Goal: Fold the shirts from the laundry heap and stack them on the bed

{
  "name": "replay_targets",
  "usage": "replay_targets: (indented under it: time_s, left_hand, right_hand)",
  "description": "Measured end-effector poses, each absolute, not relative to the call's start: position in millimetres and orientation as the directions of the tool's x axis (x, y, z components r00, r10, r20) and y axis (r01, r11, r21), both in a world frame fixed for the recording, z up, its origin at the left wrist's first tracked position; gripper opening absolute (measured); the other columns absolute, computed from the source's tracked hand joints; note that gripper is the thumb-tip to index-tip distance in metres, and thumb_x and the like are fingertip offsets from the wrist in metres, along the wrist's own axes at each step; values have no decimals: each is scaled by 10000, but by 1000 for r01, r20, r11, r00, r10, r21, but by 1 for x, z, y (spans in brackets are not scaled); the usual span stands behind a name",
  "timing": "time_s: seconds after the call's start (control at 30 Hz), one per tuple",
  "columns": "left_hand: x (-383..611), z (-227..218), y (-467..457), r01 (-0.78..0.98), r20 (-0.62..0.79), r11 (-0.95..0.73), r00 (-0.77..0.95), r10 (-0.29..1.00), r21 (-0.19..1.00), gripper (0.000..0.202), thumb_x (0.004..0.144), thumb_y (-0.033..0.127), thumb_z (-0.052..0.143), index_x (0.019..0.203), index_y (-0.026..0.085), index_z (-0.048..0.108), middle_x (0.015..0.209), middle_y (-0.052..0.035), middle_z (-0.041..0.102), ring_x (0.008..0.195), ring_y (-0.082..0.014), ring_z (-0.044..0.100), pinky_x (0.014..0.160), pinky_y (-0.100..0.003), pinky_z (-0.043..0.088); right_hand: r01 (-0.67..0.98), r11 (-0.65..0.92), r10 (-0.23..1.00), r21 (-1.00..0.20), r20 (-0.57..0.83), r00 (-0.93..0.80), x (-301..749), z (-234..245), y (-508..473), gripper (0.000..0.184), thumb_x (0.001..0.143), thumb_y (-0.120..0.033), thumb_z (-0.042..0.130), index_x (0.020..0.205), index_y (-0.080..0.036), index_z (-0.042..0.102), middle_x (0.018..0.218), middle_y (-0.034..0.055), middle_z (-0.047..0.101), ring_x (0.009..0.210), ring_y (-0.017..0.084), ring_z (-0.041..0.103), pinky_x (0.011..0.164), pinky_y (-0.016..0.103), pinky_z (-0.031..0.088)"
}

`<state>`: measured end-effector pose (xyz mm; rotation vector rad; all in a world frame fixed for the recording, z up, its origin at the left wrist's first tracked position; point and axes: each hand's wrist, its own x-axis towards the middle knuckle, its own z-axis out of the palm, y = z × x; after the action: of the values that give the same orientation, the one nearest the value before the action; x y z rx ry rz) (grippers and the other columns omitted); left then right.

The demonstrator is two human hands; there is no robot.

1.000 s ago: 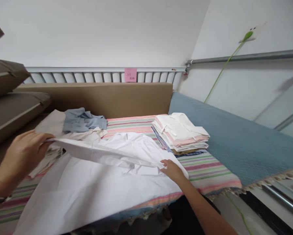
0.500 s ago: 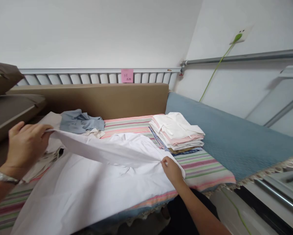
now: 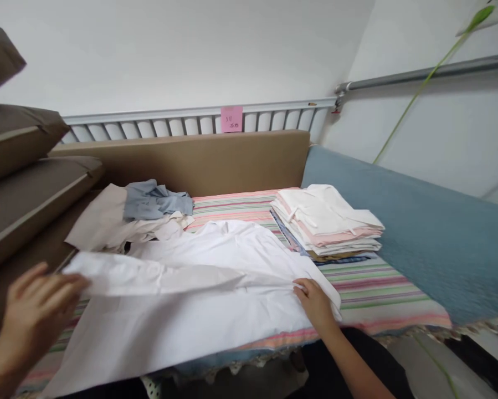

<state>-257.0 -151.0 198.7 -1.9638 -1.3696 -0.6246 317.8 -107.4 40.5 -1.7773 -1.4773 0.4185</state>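
A large white garment [image 3: 190, 310] lies spread over the striped cover [image 3: 373, 288] in front of me. Its long sleeve [image 3: 157, 275] is stretched sideways across it. My left hand [image 3: 35, 313] holds the sleeve's cuff end at the left, fingers curled round the cloth. My right hand [image 3: 315, 302] pinches the white cloth near the shoulder at the right, pressing it down on the cover.
A stack of folded clothes [image 3: 327, 221] sits to the right. Unfolded beige [image 3: 103, 224] and grey-blue garments [image 3: 155, 200] lie at the back left. Brown cushions [image 3: 20, 166] are piled on the left, a brown board [image 3: 199, 160] behind, a blue blanket [image 3: 419, 221] at the right.
My left hand has brought the sleeve end down and towards me, so the sleeve now lies low across the garment. My right hand stayed near the shoulder. The view shifted left.
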Motion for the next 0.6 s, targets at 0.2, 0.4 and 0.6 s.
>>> replay_targets:
  time_s: [0.2,0.4,0.6]
  left_hand:
    - [-285,94,-193,941,310,-215,293,904,-262,288,817,142,395,880,242,658,932,-21,689,903,-218,598,921,-424,369]
    - [-281,116,-191,968,550,13,131,825,-251,196,779,177,466,854,210,645,911,-47,672,908,-249,568,910,-431,367]
    - [-274,96,-211,980,334,-83,141,932,-182,248,773,96,447,847,226,645,919,-39,659,888,-222,574,849,-377,367]
  right_hand:
    - [727,82,918,-682,336,212,319,30,-118,179,704,-323,402,732,-224,549,817,58,577,803,225,558,779,384,441]
    - [827,178,890,-534,445,96,324,35,-131,167,788,-319,382,738,-238,519,925,58,584,905,211,557,821,367,441]
    - [895,243,930,-374,352,-106,329,31,-142,241,842,-306,337,781,-249,564,890,37,602,869,190,587,771,333,470]
